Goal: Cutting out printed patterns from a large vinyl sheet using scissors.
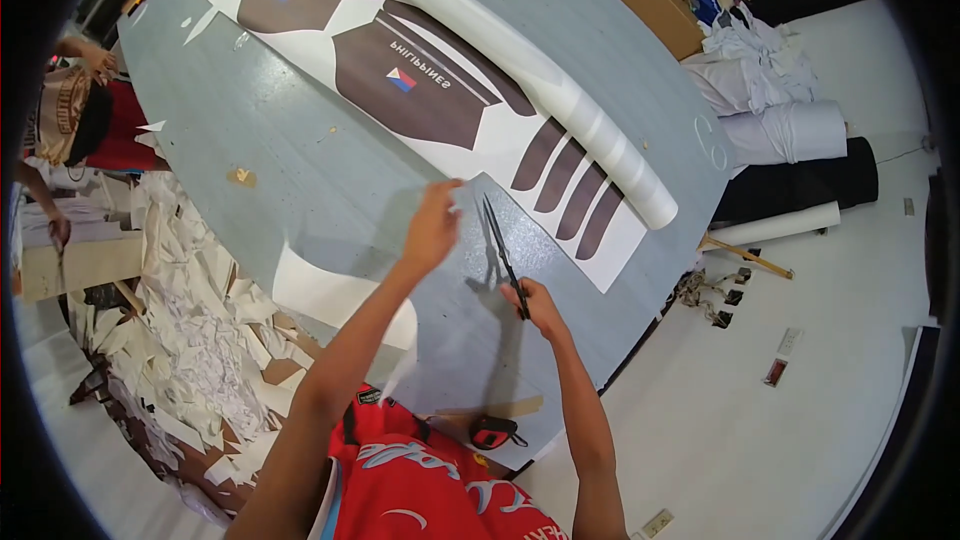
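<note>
My right hand (540, 306) is closed around the handles of black scissors (503, 248), whose blades point away from me over the grey-blue table (590, 60). Close to the near edge of a printed white sheet (480, 155) is my left hand (432, 227), its fingers blurred, so whether they grip the sheet cannot be made out. Dark brown jersey-shaped panels and several dark strips (565, 175) are printed on the sheet. Its far side runs into a long white roll (600, 135). A loose curled white piece (335, 290) lies beside my left forearm.
A red and black tape measure (492, 431) rests at the table's near edge. White scraps (210, 310) are heaped on the left. Another person (85, 110) stands at the far left. Fabric rolls (790, 135) and a cardboard box (660, 5) are at the right.
</note>
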Available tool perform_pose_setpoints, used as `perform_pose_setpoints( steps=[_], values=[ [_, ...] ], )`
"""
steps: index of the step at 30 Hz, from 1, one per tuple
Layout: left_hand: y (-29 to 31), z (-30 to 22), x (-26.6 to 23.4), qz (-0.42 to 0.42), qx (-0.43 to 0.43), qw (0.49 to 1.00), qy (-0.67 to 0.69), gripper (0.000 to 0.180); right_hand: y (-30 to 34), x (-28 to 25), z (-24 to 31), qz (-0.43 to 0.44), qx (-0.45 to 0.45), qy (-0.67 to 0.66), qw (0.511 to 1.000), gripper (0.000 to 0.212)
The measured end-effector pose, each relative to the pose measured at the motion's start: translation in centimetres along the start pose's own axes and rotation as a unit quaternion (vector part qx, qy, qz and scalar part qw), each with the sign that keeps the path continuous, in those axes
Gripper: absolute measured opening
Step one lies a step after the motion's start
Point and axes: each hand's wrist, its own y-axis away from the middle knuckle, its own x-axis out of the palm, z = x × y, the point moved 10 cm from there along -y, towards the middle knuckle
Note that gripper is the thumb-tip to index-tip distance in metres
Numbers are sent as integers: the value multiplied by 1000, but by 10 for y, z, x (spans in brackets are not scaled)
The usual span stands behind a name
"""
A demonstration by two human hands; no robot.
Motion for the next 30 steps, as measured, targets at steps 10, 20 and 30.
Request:
perform_pose_setpoints(
  steps=[10, 20, 30],
  values=[
    [-19, 37, 27, -72, 98, 904, -410, 56, -65, -48, 61, 56, -35, 75, 995, 43],
    [-11, 44, 24, -95, 98, 902, -410, 52, -96, -78, 94, 93, -31, 187, 977, 41],
    [-12, 49, 24, -81, 62, 904, -416, 54, -114, -95, 119, 158, -42, 210, 964, 39]
  ],
)
